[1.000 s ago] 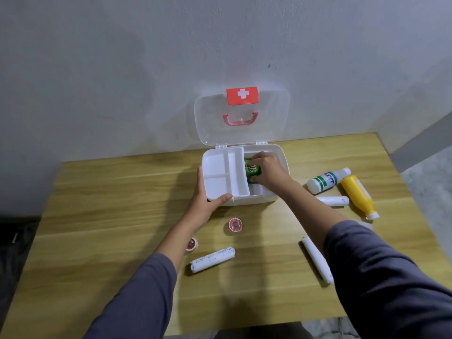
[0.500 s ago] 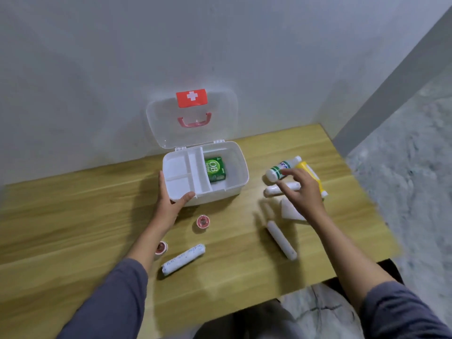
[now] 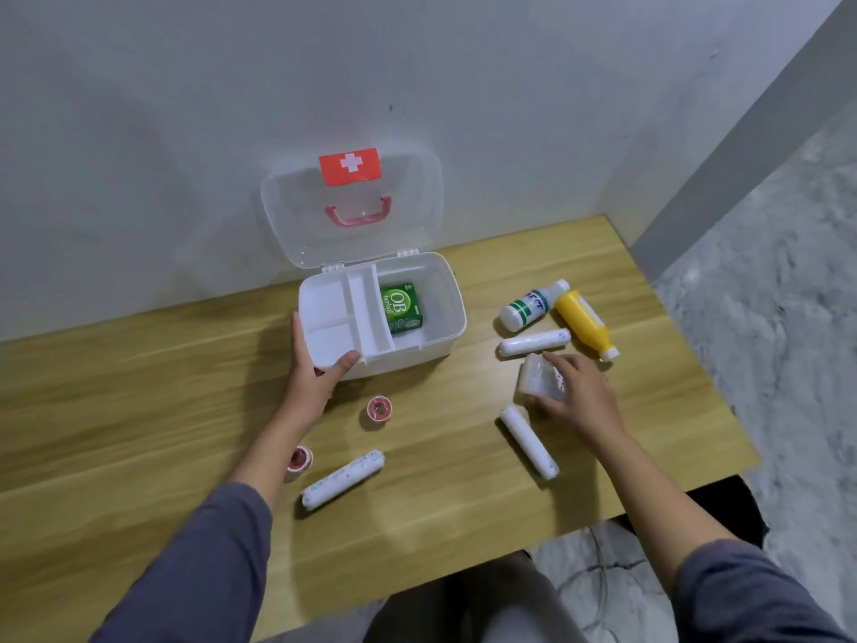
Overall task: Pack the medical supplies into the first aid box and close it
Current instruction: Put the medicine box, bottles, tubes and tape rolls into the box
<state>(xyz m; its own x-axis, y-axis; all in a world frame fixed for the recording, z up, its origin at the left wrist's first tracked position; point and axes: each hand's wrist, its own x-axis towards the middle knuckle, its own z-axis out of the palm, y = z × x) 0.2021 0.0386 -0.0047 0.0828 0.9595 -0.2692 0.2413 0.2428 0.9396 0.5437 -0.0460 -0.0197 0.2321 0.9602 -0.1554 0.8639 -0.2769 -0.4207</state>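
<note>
The white first aid box [image 3: 447,308] stands open on the wooden table, its clear lid [image 3: 417,211] leaning back against the wall. A green OB carton [image 3: 401,307] lies inside beside the white divider tray [image 3: 331,324]. My left hand [image 3: 315,371] grips the box's front left corner. My right hand [image 3: 577,392] closes on a small clear plastic case [image 3: 538,380] to the right of the box. A white-and-green bottle [image 3: 533,305], a yellow bottle [image 3: 584,323] and three white gauze rolls [image 3: 533,343] [image 3: 528,440] [image 3: 343,479] lie on the table, with two pink tape rolls [image 3: 380,409] [image 3: 300,459].
The table's right edge [image 3: 695,364] drops to a marble floor, and its near edge [image 3: 556,522] is close to my body. The grey wall stands right behind the box lid.
My right hand left the green carton in the box, swung right past the bottles, and now has its fingers on the clear plastic case. My left hand stayed on the box.
</note>
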